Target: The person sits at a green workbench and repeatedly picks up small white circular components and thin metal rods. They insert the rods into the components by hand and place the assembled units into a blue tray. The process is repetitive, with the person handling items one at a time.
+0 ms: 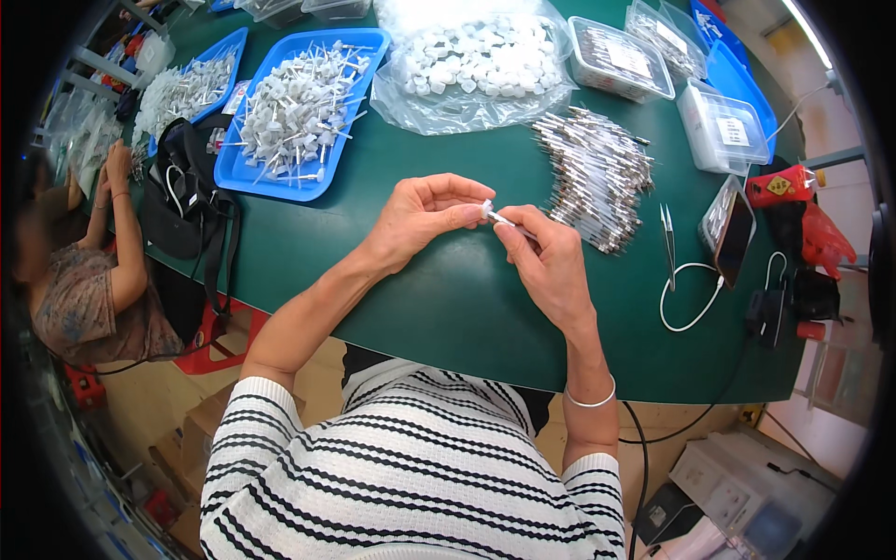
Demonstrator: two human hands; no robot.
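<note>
Over the middle of the green table, my left hand (425, 219) pinches a small white plastic cap (487, 207) between thumb and fingertips. My right hand (546, 257) grips a thin metal-and-white rod (505, 221), its tip meeting the cap. Whether the rod sits inside the cap I cannot tell. Just beyond my right hand lies a heap of similar thin rods (602, 173). Past both hands, an open clear plastic bag (471, 117) holds many loose white caps (485, 56). To the left, a blue tray (313, 194) is piled with capped rods (299, 107).
At the right are tweezers (667, 243), a phone (735, 238) with a white cable (665, 313), and clear plastic boxes (719, 131). A black bag (177, 205) lies left of the blue tray. A co-worker (93, 289) sits at the far left, hands over the table.
</note>
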